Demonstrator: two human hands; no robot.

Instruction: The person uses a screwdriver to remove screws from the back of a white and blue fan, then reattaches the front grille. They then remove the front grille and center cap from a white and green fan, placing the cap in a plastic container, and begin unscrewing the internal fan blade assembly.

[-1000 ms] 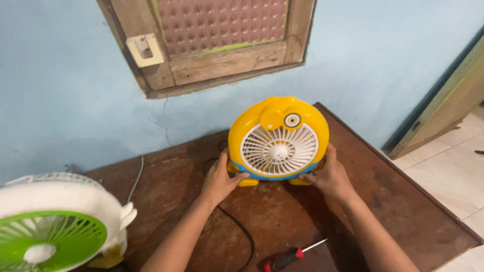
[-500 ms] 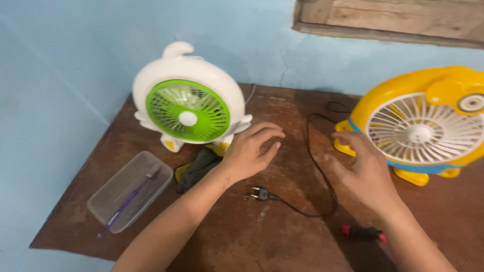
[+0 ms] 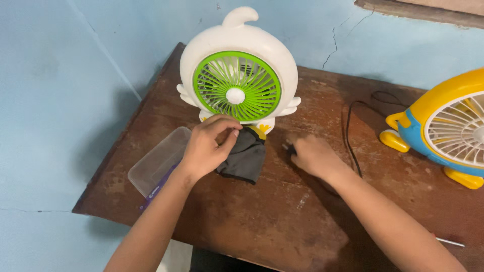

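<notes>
My left hand (image 3: 205, 147) pinches the upper edge of a dark grey cloth (image 3: 246, 157) that lies crumpled on the brown wooden table (image 3: 282, 216), just in front of the white fan with a green grille (image 3: 237, 75). My right hand (image 3: 313, 157) rests on the table to the right of the cloth, fingers curled over a small black plug (image 3: 288, 148). The plug's black cable (image 3: 348, 132) runs back toward the wall. The white fan stands upright on yellow feet, facing me.
A yellow and blue fan with a white grille (image 3: 448, 132) stands at the right edge. A clear plastic box (image 3: 157, 165) lies left of my left hand, near the table's left edge. A screwdriver's metal tip (image 3: 448, 242) shows at lower right. A blue wall rises behind.
Both hands left the yellow fan, and my view swung left to the white fan. My left hand closed on the dark cloth; my right hand closed over the plug.
</notes>
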